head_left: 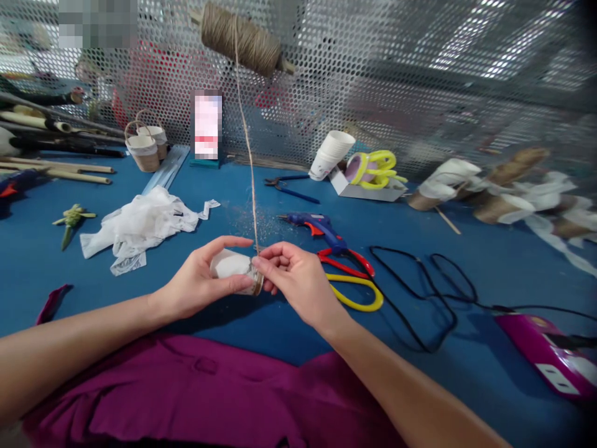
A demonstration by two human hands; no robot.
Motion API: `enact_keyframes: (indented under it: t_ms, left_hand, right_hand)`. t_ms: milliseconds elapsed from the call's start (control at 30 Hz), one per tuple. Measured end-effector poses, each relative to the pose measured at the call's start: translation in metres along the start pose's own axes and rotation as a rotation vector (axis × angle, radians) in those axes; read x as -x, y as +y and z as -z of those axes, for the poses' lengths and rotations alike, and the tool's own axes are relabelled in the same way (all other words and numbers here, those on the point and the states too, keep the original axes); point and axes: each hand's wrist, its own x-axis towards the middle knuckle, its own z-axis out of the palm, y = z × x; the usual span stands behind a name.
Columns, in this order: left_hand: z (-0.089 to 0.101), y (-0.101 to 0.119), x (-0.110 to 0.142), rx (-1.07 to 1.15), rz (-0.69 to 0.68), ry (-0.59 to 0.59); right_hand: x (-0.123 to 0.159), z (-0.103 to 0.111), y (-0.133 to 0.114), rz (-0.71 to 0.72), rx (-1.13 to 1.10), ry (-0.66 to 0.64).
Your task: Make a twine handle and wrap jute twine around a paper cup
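Note:
My left hand is wrapped round a small white paper cup that lies on its side above the blue table. Brown twine circles the cup's right end. At that end my right hand pinches the twine against the cup between thumb and forefinger. From there the strand runs taut up to a large twine spool on a rod at the mesh panel. Just beyond my right hand lie a blue glue gun, red-handled pliers and yellow-handled scissors.
Crumpled white lace lies left, near two twine-wrapped cups with handles. A phone stands against the mesh panel. Stacked paper cups and a white box are behind. A black cord trails right to a purple power strip.

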Motion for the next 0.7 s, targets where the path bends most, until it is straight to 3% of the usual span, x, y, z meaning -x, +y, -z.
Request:
enact_keyframes:
  t_ms: [133, 333, 533, 700]
  left_hand:
    - [-0.002, 0.0, -0.001, 0.07, 0.02, 0.034]
    - [0.0, -0.001, -0.001, 0.005, 0.012, 0.04]
    - [0.002, 0.0, 0.001, -0.099, 0.015, 0.022]
    - [0.001, 0.003, 0.002, -0.119, 0.021, -0.003]
  right_hand:
    - [0.0, -0.001, 0.001, -0.005, -0.037, -0.032]
    - [-0.002, 0.003, 0.001, -0.048, -0.042, -0.088]
    - [-0.014, 0.012, -0.001, 0.008, -0.033, -0.062]
    - [-0.041, 0.02, -0.016, 0.1, 0.068, -0.072]
